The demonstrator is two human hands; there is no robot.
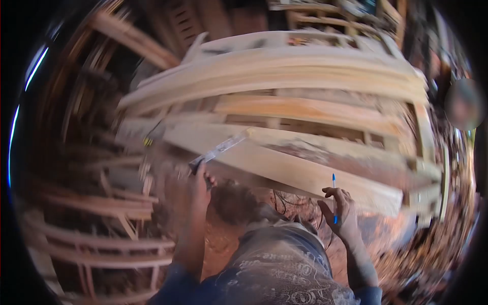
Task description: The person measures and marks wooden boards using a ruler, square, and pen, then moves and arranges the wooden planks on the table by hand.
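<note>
My left hand [204,184] is closed around the dark handle of a try square [223,146]. The square's pale metal blade slants up and to the right across a long light plank [290,165]. Between the fingers of my right hand [341,206] is a blue pen [334,181], held upright near the plank's front edge toward its right end. Motion smears the area around my left wrist, so exact contact between blade and wood is hard to tell.
Behind the plank lie more long boards [274,71], resting on a wooden frame [426,137]. Wooden racks [101,259] stand at the left. A yellow and black object [148,141] sits left of the plank. Another person [463,104] is at the far right.
</note>
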